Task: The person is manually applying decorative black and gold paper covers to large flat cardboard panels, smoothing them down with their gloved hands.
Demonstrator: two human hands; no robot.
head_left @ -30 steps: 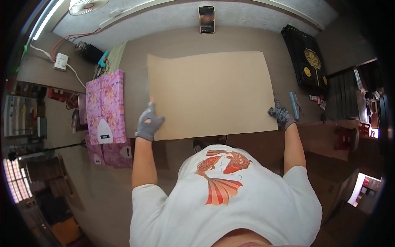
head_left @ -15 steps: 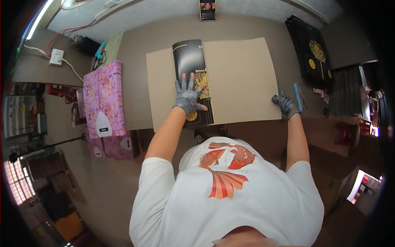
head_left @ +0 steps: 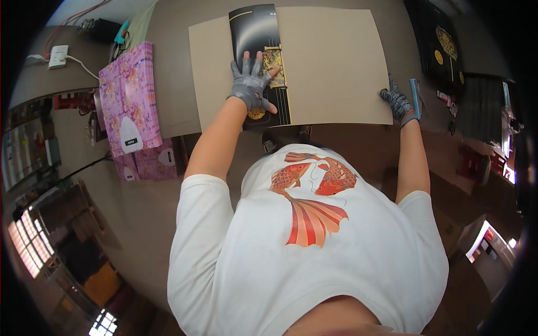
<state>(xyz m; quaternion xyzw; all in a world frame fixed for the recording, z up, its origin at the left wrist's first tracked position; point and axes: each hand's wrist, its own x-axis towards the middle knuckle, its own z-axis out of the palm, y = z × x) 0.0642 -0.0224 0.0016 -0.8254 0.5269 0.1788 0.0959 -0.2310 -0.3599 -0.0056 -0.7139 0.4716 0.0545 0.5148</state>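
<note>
A large brown cardboard sheet (head_left: 333,67) lies on the table in front of me. Over its left part runs a narrow, glossy black printed panel (head_left: 252,31) with a gold pattern along its right side. My left hand (head_left: 250,87), in a grey fingerless glove, presses flat on that panel with fingers spread. At the cardboard's right edge rests my right hand (head_left: 399,102), gloved in patterned grey. Its fingers stretch away from me along the edge, and the thumb sits apart over the sheet. Nothing shows in its grasp.
A stack of pink floral packages (head_left: 126,95) stands left, with a white socket block (head_left: 58,56) and cables beyond. Black printed pieces (head_left: 434,42) are piled at the far right. A blue strip-like tool (head_left: 414,98) and scissors (head_left: 452,120) lie beside my right hand.
The view has shifted, so the table sits higher in the picture and the phone at the back is out of sight. Both hands keep their places on the panel and the cardboard's edge.
</note>
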